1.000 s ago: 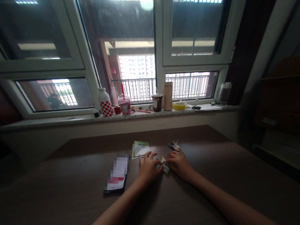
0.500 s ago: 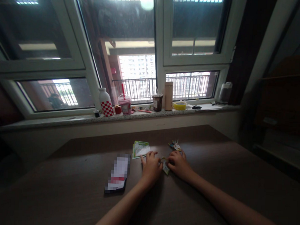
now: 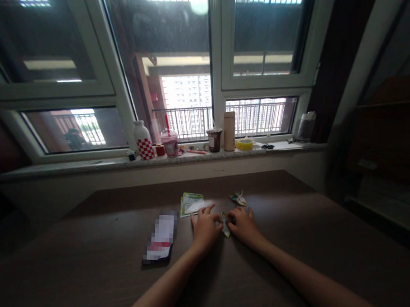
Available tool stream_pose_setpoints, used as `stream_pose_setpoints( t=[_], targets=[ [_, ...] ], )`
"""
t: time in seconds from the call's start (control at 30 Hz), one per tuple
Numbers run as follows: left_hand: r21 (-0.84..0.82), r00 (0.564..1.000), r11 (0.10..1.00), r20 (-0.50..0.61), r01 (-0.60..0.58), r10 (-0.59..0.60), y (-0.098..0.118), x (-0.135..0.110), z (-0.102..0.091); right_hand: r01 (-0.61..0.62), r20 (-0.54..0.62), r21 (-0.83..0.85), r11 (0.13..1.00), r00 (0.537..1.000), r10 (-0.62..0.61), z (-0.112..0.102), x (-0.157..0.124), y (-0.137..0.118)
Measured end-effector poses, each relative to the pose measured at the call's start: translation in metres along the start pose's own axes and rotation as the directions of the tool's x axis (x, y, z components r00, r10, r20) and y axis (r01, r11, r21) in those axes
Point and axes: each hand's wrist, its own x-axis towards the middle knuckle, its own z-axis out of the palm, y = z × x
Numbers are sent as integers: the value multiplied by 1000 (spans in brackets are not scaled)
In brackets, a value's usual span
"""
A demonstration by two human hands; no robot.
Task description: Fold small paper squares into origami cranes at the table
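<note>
A small folded piece of green and white paper (image 3: 225, 230) lies on the brown table between my hands. My left hand (image 3: 205, 229) holds its left side with thumb and a finger, while other fingers stretch forward. My right hand (image 3: 244, 226) has its fingertips pinched on the right side of the paper, hiding part of it. Just beyond my right hand is a crumpled-looking folded paper piece (image 3: 239, 198). Flat green and white printed sheets (image 3: 190, 201) lie ahead of my left hand, close to its fingertips.
A phone with a blurred surface (image 3: 161, 237) lies left of my left forearm. Along the windowsill stand a checkered bottle (image 3: 144, 144), drink cups (image 3: 214, 139), a beige flask (image 3: 229, 132), yellow tape (image 3: 245, 144) and black scissors (image 3: 268, 146).
The folded paper between my hands looks narrower now. My fingers have shifted slightly around it, and both hands stay in nearly the same place.
</note>
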Motion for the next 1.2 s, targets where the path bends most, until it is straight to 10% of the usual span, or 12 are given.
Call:
stream_pose_setpoints(
  t=[1.2],
  targets=[
    [-62, 998, 997, 32, 55, -53, -7, 1, 4, -4, 10, -11, 1000, 1000, 4, 6, 0, 9]
  ],
)
